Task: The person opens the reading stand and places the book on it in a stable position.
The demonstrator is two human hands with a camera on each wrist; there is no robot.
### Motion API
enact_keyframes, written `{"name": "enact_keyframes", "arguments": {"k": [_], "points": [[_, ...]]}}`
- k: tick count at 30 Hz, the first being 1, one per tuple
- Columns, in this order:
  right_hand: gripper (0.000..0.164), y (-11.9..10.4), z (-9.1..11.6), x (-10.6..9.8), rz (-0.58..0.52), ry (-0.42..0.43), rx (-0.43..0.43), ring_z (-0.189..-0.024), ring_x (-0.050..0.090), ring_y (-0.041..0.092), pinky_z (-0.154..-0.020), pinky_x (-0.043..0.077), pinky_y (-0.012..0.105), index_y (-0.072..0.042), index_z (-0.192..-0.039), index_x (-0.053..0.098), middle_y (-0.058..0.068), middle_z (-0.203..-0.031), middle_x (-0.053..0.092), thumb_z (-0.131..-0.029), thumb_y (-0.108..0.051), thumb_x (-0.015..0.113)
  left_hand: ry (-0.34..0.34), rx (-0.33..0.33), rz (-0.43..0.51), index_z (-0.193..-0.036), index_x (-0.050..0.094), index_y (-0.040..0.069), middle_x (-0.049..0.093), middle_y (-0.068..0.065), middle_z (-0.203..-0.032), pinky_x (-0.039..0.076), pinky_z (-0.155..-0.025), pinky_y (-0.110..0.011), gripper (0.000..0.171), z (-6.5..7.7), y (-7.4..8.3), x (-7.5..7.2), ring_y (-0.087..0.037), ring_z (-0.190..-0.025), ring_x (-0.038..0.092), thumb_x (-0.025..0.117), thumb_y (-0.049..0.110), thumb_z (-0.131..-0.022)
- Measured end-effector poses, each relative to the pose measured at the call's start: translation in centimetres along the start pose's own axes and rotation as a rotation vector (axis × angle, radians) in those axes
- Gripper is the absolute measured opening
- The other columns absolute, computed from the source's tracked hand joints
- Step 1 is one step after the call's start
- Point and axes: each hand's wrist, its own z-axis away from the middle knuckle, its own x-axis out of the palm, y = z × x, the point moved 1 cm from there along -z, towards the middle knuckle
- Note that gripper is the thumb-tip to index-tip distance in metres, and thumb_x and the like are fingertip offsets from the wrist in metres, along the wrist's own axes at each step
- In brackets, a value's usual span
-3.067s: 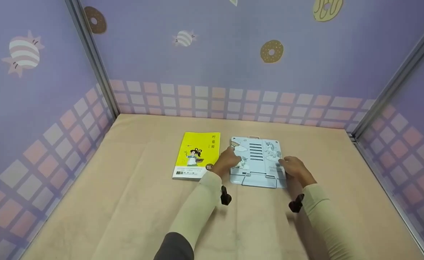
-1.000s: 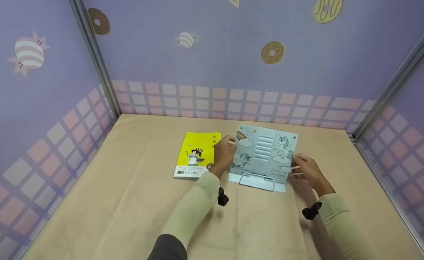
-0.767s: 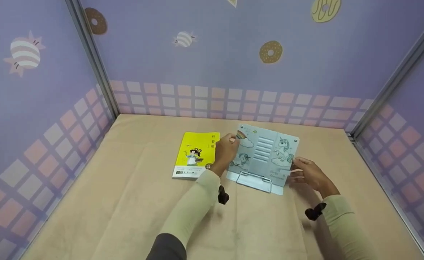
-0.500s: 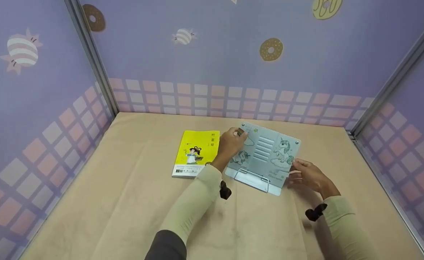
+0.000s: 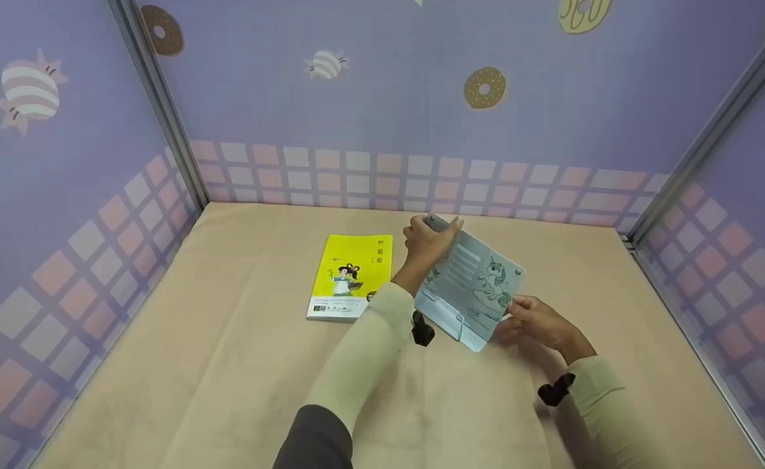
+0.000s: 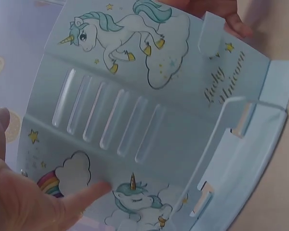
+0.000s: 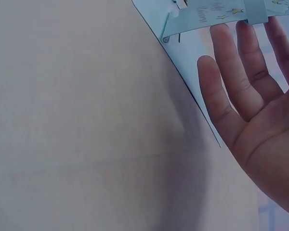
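Note:
A pale blue book stand (image 5: pixel 477 267) with unicorn prints stands turned at an angle on the table, its panel raised above the base plate. My left hand (image 5: pixel 429 244) grips its upper left edge, and one digit lies across the printed front in the left wrist view. Lower down, my right hand (image 5: pixel 542 326) pinches the right edge near the bottom corner. The right wrist view shows the fingers (image 7: pixel 241 91) of that hand reaching behind the panel. A wire page holder (image 6: pixel 216 130) sits at the stand's lower ledge. The support behind the panel is mostly hidden.
A yellow book (image 5: pixel 350 280) lies flat just left of the stand, close to my left forearm. Beige cloth covers the table (image 5: pixel 259 391). Patterned purple walls (image 5: pixel 382 117) enclose the back and both sides.
The stand lay flat at first; its panel has since been raised. It has then turned and shifted slightly left, while my left hand has moved up toward its top left corner.

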Motion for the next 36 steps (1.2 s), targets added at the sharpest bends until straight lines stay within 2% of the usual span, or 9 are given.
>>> {"name": "enact_keyframes", "arguments": {"k": [3, 8, 11, 15, 17, 23, 31, 33, 36], "points": [[0.043, -0.1, 0.0, 0.4, 0.018, 0.006, 0.007, -0.109, 0.065, 0.032, -0.09, 0.051, 0.051, -0.011, -0.139, 0.049, 0.003, -0.121, 0.066, -0.102, -0.033, 0.042, 0.003, -0.025, -0.012, -0.14, 0.028, 0.013, 0.034, -0.015, -0.135, 0.042, -0.098, -0.043, 0.084, 0.1, 0.5, 0.5, -0.028, -0.119, 0.04, 0.065, 0.058, -0.079], [0.042, 0.1, -0.4, 1.3, 0.028, -0.037, -0.017, -0.109, 0.063, 0.041, -0.087, 0.049, 0.059, -0.005, -0.139, 0.046, 0.012, -0.126, 0.064, -0.102, -0.026, 0.042, 0.016, -0.048, -0.002, -0.143, 0.028, 0.016, 0.032, -0.016, -0.135, 0.046, -0.093, -0.042, 0.079, 0.2, 0.8, 1.0, -0.027, -0.115, 0.04, 0.064, 0.046, -0.08], [0.043, 0.0, -0.8, 2.2, 0.023, -0.063, -0.026, -0.111, 0.062, 0.043, -0.089, 0.046, 0.063, -0.003, -0.142, 0.041, 0.017, -0.132, 0.059, -0.103, -0.019, 0.042, 0.016, -0.004, -0.012, -0.146, 0.033, 0.014, 0.038, -0.017, -0.135, 0.047, -0.095, -0.041, 0.075, 0.1, 1.1, 1.1, -0.027, -0.115, 0.046, 0.061, 0.04, -0.082], [0.049, -0.3, -1.2, 3.7, 0.017, -0.094, -0.03, -0.114, 0.062, 0.038, -0.091, 0.044, 0.065, -0.001, -0.146, 0.035, 0.018, -0.139, 0.052, -0.101, -0.018, 0.045, 0.012, 0.096, -0.037, -0.14, 0.046, 0.011, 0.054, -0.015, -0.133, 0.047, -0.099, -0.038, 0.061, -0.3, 1.6, 1.5, -0.027, -0.117, 0.056, 0.058, 0.032, -0.085], [0.051, -0.4, -1.3, 4.1, 0.014, -0.116, -0.045, -0.115, 0.062, 0.034, -0.093, 0.044, 0.064, 0.001, -0.145, 0.035, 0.016, -0.139, 0.052, -0.1, -0.021, 0.048, 0.001, 0.131, -0.053, -0.139, 0.049, 0.012, 0.058, -0.012, -0.134, 0.046, -0.102, -0.037, 0.057, -0.6, 1.8, 1.6, -0.026, -0.123, 0.055, 0.056, 0.03, -0.086], [0.054, -0.5, -1.9, 5.3, -0.03, -0.176, -0.073, -0.124, 0.055, 0.037, -0.094, 0.042, 0.065, 0.001, -0.142, 0.037, 0.012, -0.138, 0.051, -0.099, -0.028, 0.051, -0.079, 0.185, -0.073, -0.144, 0.045, 0.022, 0.05, -0.005, -0.144, 0.038, -0.11, -0.035, 0.054, -1.4, 1.7, 1.5, -0.023, -0.136, 0.045, 0.049, 0.031, -0.091], [0.059, -0.2, -2.9, 7.1, -0.046, -0.257, -0.119, -0.133, 0.04, 0.047, -0.095, 0.044, 0.061, -0.006, -0.151, 0.027, 0.017, -0.153, 0.035, -0.1, -0.028, 0.048, -0.214, 0.232, -0.047, -0.145, 0.042, 0.026, 0.045, 0.0, -0.149, 0.035, -0.112, -0.038, 0.049, -2.2, 1.1, 1.0, -0.02, -0.139, 0.039, 0.042, 0.033, -0.096], [0.057, -0.2, -3.0, 7.3, -0.018, -0.251, -0.12, -0.132, 0.041, 0.048, -0.096, 0.044, 0.06, -0.009, -0.151, 0.027, 0.018, -0.154, 0.033, -0.1, -0.026, 0.047, -0.234, 0.248, -0.055, -0.145, 0.04, 0.025, 0.043, 0.0, -0.15, 0.034, -0.113, -0.039, 0.049, -2.4, 1.1, 1.1, -0.019, -0.14, 0.038, 0.041, 0.033, -0.097], [0.054, -0.4, -2.7, 7.1, 0.092, -0.154, -0.095, -0.128, 0.047, 0.046, -0.094, 0.047, 0.057, -0.008, -0.149, 0.032, 0.021, -0.151, 0.037, -0.1, -0.023, 0.048, -0.253, 0.253, -0.065, -0.146, 0.039, 0.025, 0.042, 0.002, -0.151, 0.033, -0.114, -0.039, 0.05, -2.5, 1.1, 1.3, -0.017, -0.14, 0.037, 0.041, 0.035, -0.097]]}}
